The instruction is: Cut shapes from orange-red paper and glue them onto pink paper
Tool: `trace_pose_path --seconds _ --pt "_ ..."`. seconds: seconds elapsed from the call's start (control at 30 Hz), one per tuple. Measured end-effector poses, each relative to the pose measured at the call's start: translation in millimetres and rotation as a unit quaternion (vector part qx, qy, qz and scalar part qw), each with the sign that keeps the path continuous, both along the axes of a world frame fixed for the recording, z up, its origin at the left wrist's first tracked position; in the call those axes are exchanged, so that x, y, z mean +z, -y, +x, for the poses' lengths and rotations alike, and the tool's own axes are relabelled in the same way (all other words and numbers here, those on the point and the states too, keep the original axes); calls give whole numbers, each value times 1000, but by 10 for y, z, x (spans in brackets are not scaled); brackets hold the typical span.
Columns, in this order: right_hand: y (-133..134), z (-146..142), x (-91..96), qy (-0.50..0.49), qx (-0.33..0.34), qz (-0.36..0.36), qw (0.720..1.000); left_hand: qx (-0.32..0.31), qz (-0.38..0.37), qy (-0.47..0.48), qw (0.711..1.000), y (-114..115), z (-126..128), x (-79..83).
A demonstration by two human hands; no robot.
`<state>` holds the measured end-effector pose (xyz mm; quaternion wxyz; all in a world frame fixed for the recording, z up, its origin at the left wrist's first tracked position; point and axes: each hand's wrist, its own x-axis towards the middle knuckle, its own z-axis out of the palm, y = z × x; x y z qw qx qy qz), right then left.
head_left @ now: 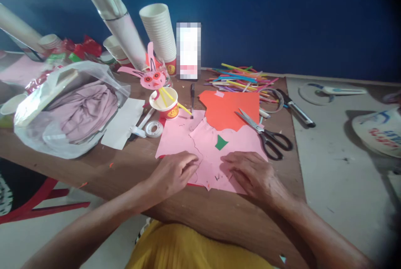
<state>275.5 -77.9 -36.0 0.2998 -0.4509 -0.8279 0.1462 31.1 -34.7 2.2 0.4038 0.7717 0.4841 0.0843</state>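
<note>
Head view. Both bare hands rest at the lower centre of the frame on pink paper (209, 168), which lies on a brown table (109, 181). The left hand (177, 171), left of centre, has its fingers curled and drawn together at the paper's left part; the right hand (255, 173), right of centre, bends its fingers over the lower right part. Whether either grip is clamped on anything cannot be told. Between and just above the hands lies a small green piece (222, 142), flat on the pink paper. Above it, an orange sheet (233, 110) overlaps the pink paper's upper edge. To the right, scissors (259, 128) lie with blades slightly parted, tips on the orange sheet. At upper centre, a paper cup (169, 112) stands upright below a pink long-eared cutout (153, 79); a black pen (192, 97) lies to its right. A tape roll (160, 129) lies left of the pink paper. Coloured sticks (247, 77) are heaped at upper right of centre.
</note>
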Motion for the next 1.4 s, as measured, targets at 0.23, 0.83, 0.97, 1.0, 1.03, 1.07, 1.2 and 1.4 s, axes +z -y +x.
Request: trace_pose_path --seconds 0.23,0.83,0.97,1.0,1.03,1.07,1.2,1.4 --pt "3 7 -10 -13 -10 -20 1000 153 -428 268 849 81 -173 141" --pt "127 78 117 -85 51 62 993 178 -512 407 735 -104 244 110" --pt "145 28 113 -12 79 84 993 160 -501 419 740 -235 312 157" --pt "142 22 111 -6 76 85 993 154 -499 423 741 -263 320 162" --pt "138 20 112 -4 74 90 993 149 -497 426 741 -287 325 165" --pt "135 22 117 -7 76 97 992 145 -497 428 741 -309 328 165" --pt "153 24 165 -26 99 111 989 152 -484 432 746 -370 330 157" --pt "180 -34 144 -20 115 82 990 150 -436 404 790 -384 333 112"
